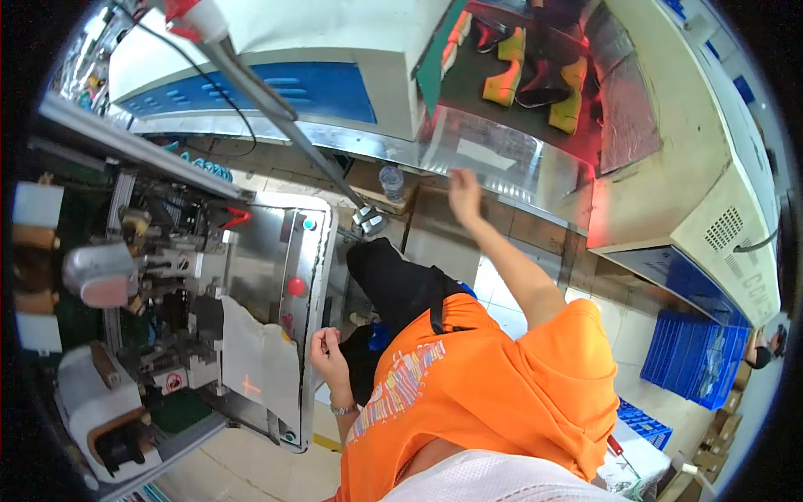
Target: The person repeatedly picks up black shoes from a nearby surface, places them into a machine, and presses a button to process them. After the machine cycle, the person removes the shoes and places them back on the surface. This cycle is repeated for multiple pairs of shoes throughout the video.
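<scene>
Orange shirt (502, 393) up close; left hand (326, 347) hung loosely curled, holding nothing, beside the press machine (251, 293), right hand (464, 194) stretched past it, fingers released on the steel conveyor edge (502, 163).

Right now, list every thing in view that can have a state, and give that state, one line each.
Left hand: loosely curled, empty, held beside the machine's metal panel.
Right hand: stretched out, fingers on the edge of the steel conveyor table.
Shoes: lying on the dark belt, yellow-soled, under red light.
Water bottle: upright, cap on.
Red button: whether it is pressed cannot be told.
Blue crate: on the floor, open-topped.
</scene>
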### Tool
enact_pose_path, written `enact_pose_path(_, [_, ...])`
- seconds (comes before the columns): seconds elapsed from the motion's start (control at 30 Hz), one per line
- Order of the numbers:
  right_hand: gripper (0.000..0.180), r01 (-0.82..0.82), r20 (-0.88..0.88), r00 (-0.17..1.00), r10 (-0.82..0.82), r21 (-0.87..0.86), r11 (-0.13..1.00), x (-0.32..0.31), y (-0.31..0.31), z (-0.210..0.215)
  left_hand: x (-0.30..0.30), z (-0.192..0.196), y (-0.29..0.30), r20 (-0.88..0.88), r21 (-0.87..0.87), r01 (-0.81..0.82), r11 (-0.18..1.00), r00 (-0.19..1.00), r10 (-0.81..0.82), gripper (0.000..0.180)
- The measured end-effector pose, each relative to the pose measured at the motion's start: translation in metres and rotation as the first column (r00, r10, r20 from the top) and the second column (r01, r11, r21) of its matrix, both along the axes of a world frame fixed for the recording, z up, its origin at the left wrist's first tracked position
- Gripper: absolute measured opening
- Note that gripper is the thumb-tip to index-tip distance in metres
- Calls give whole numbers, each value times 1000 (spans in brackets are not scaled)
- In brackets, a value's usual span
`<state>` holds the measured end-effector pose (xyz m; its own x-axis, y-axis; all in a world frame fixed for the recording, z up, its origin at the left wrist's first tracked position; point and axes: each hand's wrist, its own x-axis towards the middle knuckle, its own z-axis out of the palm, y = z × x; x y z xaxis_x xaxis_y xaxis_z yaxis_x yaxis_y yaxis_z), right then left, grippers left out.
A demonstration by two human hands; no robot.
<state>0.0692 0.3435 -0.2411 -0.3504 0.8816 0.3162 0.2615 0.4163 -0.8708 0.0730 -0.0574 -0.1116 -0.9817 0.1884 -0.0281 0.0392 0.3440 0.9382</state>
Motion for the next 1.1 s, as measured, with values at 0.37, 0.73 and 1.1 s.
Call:
enact_pose_path(0.37, [50,13,-273,905,-326,-748,663,16,354,-26,-51,10,70,-9,-291,243,925,966,-257,11])
enact_pose_path(0.73, [58,-62,-521,702,-485,-723,688,-16,446,-43,-83,-4,68,147,-405,318,857,948,-283,13])
enact_pose_path(1.1, [67,-699,-769,575,280,-284,657,79,217,191,-95,44,221,326,573,470,671,621,-713,51])
